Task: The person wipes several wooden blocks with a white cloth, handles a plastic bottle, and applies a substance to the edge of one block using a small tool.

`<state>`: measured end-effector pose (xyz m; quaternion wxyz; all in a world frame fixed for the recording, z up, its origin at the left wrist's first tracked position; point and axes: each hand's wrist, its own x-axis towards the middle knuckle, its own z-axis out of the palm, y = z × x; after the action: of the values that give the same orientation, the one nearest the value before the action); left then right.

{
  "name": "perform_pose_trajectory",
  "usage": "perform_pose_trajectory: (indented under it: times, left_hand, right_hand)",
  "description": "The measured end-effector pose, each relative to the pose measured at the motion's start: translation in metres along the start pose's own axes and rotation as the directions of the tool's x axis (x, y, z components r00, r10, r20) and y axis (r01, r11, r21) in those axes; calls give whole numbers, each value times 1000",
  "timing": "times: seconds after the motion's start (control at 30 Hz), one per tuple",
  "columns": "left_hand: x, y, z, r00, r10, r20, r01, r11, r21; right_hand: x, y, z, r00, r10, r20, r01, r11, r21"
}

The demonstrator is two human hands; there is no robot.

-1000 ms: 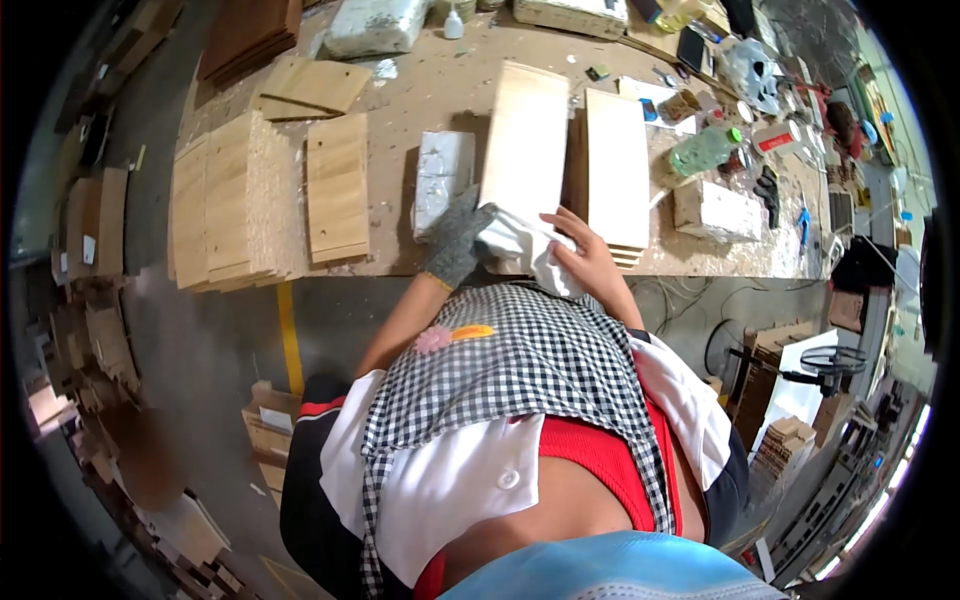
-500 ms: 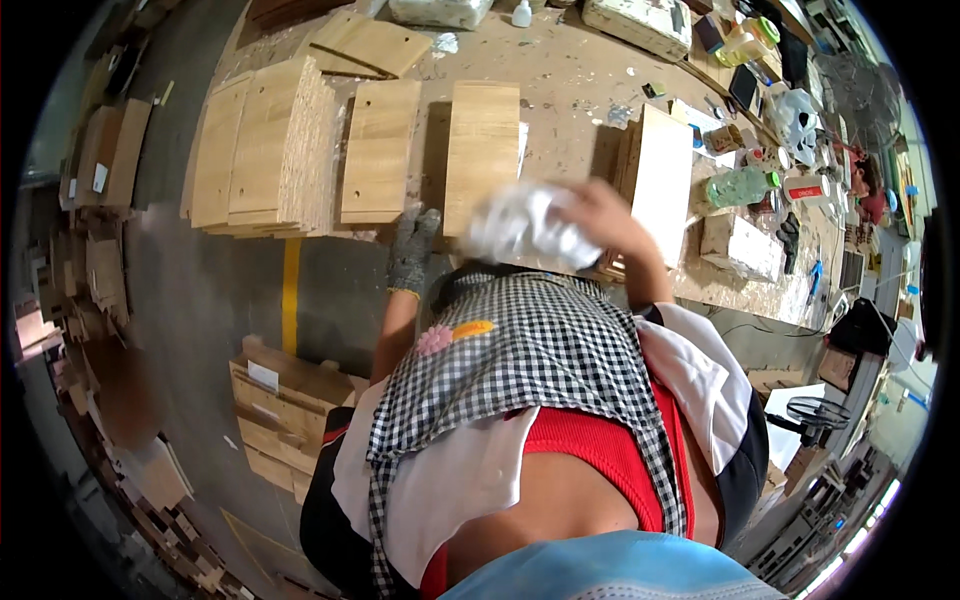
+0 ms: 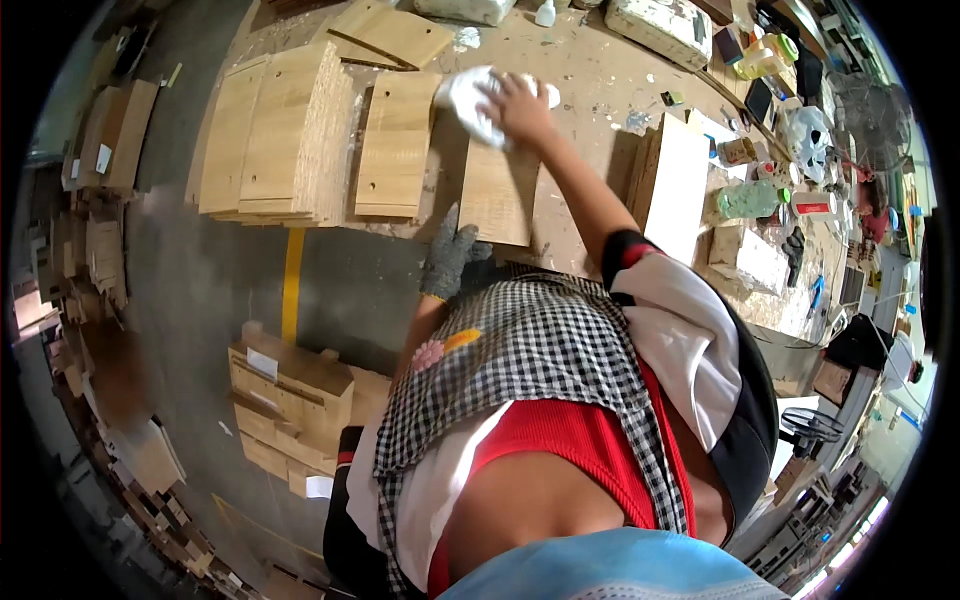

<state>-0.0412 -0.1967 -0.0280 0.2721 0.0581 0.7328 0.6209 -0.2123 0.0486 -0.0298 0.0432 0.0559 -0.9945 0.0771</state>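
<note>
Right hand (image 3: 522, 108), bare, palm down, fingers bent and slightly apart over a bunched, wrinkled white cloth (image 3: 468, 98), clutching it; thumb not clearly visible. Cloth looks soft, bright white, crumpled into an uneven wad with loose folds sticking out left and right of the fingers. It sits at the far end of a light-tan rectangular wood-grain board (image 3: 497, 200), covering that end, and reaches left toward the next board (can't tell if it touches). The wood-grain board lies flat on the paint-specked brown workbench (image 3: 578, 165), near end close to the bench edge, visible face smooth, pale, faint grain lines.

Left hand (image 3: 452, 260), in a dark grey knit glove with yellow cuff trim, is at the board's near left corner, fingers partly spread; can't tell whether it pinches the edge.

Left of the wood-grain board: a matching tan panel with dark round holes (image 3: 397, 150), then a thick stack of tan boards with rough chipboard sides (image 3: 268, 140). Right: a stack topped by a pale, whitish board (image 3: 678, 185), a clear green plastic bottle (image 3: 750, 200) beyond it
</note>
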Motion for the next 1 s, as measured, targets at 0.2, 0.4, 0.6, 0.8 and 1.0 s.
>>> perform_pose_trajectory:
  times: [0.2, 0.4, 0.6, 0.8, 1.0]
  left_hand:
    - [-3, 51, 9, 894, -319, 315, 387, 193, -902]
    - [-8, 31, -6, 896, -247, 369, 355, -100, -929]
    - [15, 46, -2, 922, -326, -208, 100, 720, -686]
    - [1, 81, -11, 860, 458, -225, -273, 786, 555]
    - [7, 18, 2, 659, 625, 419, -580, 68, 812]
  right_hand:
    - [-45, -36, 5, 990, -132, 40, 138, 968, -211]
    - [-189, -56, -69, 869, -445, 219, 177, 690, 702]
    - [-195, 12, -93, 635, 614, 469, -141, -505, 851]
    - [-199, 30, -124, 573, 758, 312, 171, -483, 859]
    - [-183, 37, -119, 576, 760, 302, 147, -460, 876]
